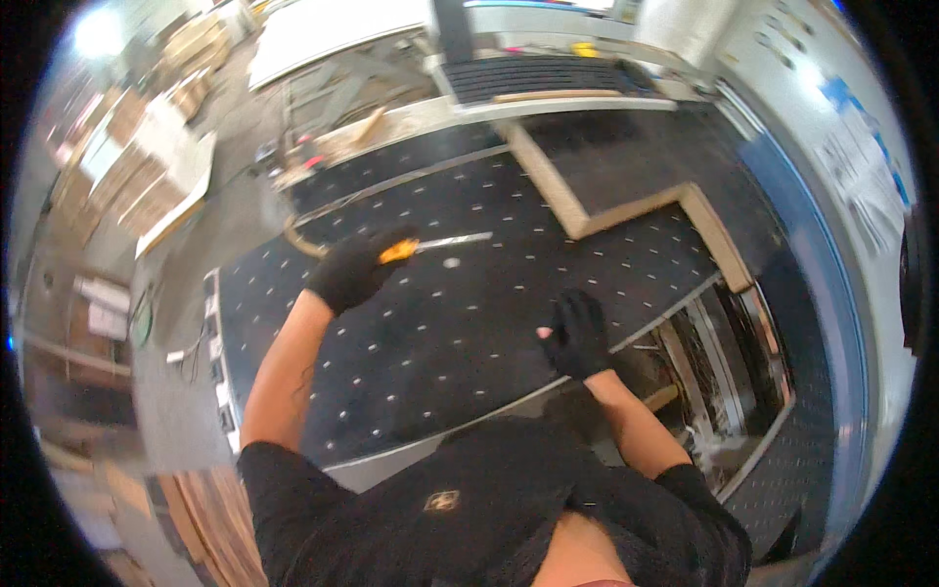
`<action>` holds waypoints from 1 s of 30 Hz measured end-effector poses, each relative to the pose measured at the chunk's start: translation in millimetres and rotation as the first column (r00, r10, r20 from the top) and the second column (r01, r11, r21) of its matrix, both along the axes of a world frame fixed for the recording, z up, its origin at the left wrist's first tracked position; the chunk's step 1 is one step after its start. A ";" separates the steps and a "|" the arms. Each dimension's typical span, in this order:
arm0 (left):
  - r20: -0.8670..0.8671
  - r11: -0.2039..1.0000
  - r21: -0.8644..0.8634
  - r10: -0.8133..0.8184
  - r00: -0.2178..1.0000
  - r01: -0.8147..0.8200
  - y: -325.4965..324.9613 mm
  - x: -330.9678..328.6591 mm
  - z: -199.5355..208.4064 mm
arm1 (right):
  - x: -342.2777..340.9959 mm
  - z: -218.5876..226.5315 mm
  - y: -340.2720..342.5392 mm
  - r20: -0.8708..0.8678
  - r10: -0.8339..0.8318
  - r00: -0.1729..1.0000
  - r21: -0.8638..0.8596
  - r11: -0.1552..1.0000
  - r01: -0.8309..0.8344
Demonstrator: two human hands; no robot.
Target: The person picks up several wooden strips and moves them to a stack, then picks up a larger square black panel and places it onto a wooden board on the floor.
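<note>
My left hand (350, 272), in a black glove, is closed around an orange-handled air blow gun (399, 251). Its thin silver nozzle points right over the dotted black machine table (421, 328). Behind that hand a tan hose (305, 243) curves toward the grip. My right hand (577, 333), gloved in black with a bare thumb tip, is over the table near its front right edge. Its fingers are stretched out and nothing shows in them. Whether it touches the surface I cannot tell.
A dark panel with stepped, pale brown edges (641, 207) lies at the far right of the table. Right of my right hand, an opening (719, 362) holds scraps and strips. Stacked boards (137, 157) stand at the far left. A blue rail (812, 225) runs along the right.
</note>
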State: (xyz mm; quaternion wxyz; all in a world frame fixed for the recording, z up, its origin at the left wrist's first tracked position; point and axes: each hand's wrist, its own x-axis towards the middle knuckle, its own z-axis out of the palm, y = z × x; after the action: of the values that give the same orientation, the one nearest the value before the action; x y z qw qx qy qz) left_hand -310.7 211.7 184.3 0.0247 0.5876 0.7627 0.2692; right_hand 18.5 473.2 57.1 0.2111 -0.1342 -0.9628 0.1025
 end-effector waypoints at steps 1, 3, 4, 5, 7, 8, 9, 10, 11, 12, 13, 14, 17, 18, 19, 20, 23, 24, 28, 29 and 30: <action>0.022 0.998 0.012 0.061 0.998 -0.062 -8.8 -12.8 -3.6 | -1.5 -3.9 -1.1 -0.010 -0.013 1.000 0.019 1.000 0.013; 0.016 0.960 0.244 0.135 0.991 -0.135 -19.2 -39.5 -8.9 | -1.2 -8.2 -2.2 -0.014 -0.001 1.000 0.026 1.000 0.001; -0.040 0.915 0.365 0.201 0.979 -0.173 -22.2 -55.3 -10.6 | -0.8 -8.5 -1.1 -0.044 0.007 0.999 -0.013 1.000 -0.008; 0.035 0.852 0.440 0.301 0.953 -0.285 -26.7 -68.5 -12.6 | -0.2 -8.0 -1.4 -0.043 -0.025 0.999 -0.072 0.997 0.022; 0.231 0.659 0.586 0.423 0.876 -0.472 -33.5 -100.2 -18.8 | -1.1 -5.6 -0.6 -0.055 -0.013 0.998 -0.042 0.999 0.010; 0.316 0.539 0.661 0.432 0.845 -0.522 -36.9 -120.6 -22.2 | -1.8 -4.4 -1.5 -0.007 -0.056 0.998 -0.027 0.998 0.055; 0.567 0.364 0.641 0.369 0.736 -0.676 -40.0 -145.0 -26.9 | -3.8 -2.7 -0.4 -0.033 -0.021 0.999 -0.054 0.998 0.020; 0.462 0.168 0.829 0.333 0.822 -0.534 -39.1 -170.9 -34.8 | -5.3 -1.5 -0.4 -0.047 -0.016 0.999 -0.059 0.998 0.013; 0.582 0.092 0.770 0.303 0.755 -0.631 -43.9 -197.7 -43.7 | -6.0 -0.6 -1.2 -0.028 -0.029 0.999 -0.058 0.998 0.028; 0.608 0.046 0.771 0.247 0.755 -0.635 -55.0 -224.0 -54.1 | -5.6 0.1 -2.5 -0.008 -0.050 0.999 -0.056 0.997 0.049; 0.723 0.027 0.661 0.242 0.647 -0.750 -64.1 -248.4 -68.3 | -5.2 0.3 -3.2 -0.004 -0.077 0.997 -0.058 0.995 0.077; 0.726 0.059 0.658 0.214 0.653 -0.751 -68.7 -273.0 -82.9 | -6.8 -1.1 -3.4 -0.003 -0.067 0.998 -0.069 0.995 0.067; 0.249 0.319 0.764 0.657 0.712 -0.561 -72.2 -334.7 -110.2 | 0.7 -2.9 -2.9 -0.010 -0.131 0.991 -0.104 0.986 0.129; 0.460 0.319 0.709 0.467 0.755 -0.629 -73.5 -341.9 -119.0 | 2.9 -3.7 -1.6 -0.024 -0.120 0.992 -0.057 0.991 0.119; 0.608 0.327 0.642 0.335 0.720 -0.694 -75.4 -346.5 -122.4 | 4.8 -3.6 0.5 -0.036 -0.096 0.995 -0.015 0.995 0.096; 0.757 0.273 0.595 0.126 0.641 -0.756 -76.6 -346.3 -127.0 | 7.1 -3.0 0.6 -0.005 -0.130 0.991 -0.098 0.987 0.129; 0.777 0.279 0.525 0.227 0.587 -0.804 -76.6 -349.6 -125.1 | 9.0 0.5 0.8 0.037 -0.152 0.988 -0.134 0.979 0.156; 0.768 0.297 0.511 0.264 0.584 -0.806 -73.5 -350.7 -125.9 | 9.0 2.0 1.0 0.027 -0.117 0.993 -0.073 0.990 0.119; 0.697 0.475 0.506 0.266 0.666 -0.720 -66.2 -357.1 -133.7 | 10.8 2.2 2.1 0.012 -0.126 0.992 -0.137 0.982 0.127; 0.883 0.415 0.397 0.072 0.465 -0.819 -69.6 -353.1 -136.5 | 12.3 0.5 2.4 0.053 -0.128 0.990 -0.154 0.979 0.135; 0.843 0.412 0.419 0.153 0.515 -0.809 -68.4 -350.4 -137.8 | 13.5 -1.9 2.7 0.033 -0.120 0.992 -0.137 0.983 0.123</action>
State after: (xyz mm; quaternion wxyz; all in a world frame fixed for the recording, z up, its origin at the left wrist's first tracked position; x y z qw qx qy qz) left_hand -661.1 143.3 46.5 -0.0390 0.1081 0.6344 0.7644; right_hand 32.0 475.8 55.2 0.1952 -0.2083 -0.9458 0.1546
